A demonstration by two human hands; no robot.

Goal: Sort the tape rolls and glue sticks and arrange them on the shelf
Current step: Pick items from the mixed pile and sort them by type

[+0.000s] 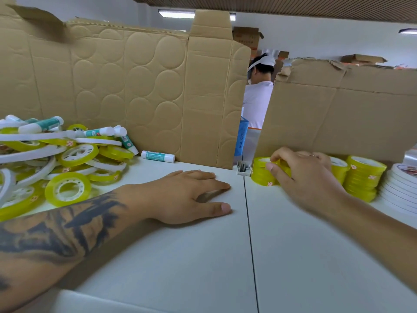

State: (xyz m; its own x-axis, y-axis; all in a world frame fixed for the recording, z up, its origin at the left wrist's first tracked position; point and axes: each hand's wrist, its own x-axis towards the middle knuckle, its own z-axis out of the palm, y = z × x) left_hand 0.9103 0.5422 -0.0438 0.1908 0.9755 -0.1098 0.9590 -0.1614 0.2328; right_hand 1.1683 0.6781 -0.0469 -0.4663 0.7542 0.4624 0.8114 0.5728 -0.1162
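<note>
At my far left lies the unsorted pile (56, 159): yellow tape rolls (67, 188) lying flat and tilted over one another, thin white rolls (31, 153) threaded among them, and glue sticks (40, 126) with white caps and teal labels on top and at the back. One glue stick (158, 156) lies by itself on the shelf (203, 256), just right of the pile, against the foot of the cardboard wall (135, 86).

My left hand (180, 199) rests palm down on the white shelf, fingers straight and together, thumb out to the side, holding nothing. The tattooed forearm runs back toward the lower left corner.

Right of that hand a seam (249, 222) runs across the shelf, with a small grey clip (243, 168) at its far end. Through the gap between the two cardboard sheets, a person (258, 98) in white stands in the background.

My right hand (302, 175) is past the seam, fingers curled over the top of a stack of yellow rolls (261, 175) standing at the back of the shelf, against the second cardboard sheet (338, 114); thumb and fingertips pinch the topmost rolls. More yellow stacks (363, 177) stand in a row just right of my hand, touching one another. At the far right, a stack of white rolls (399, 188) is beside them, cut off by the edge.
</note>
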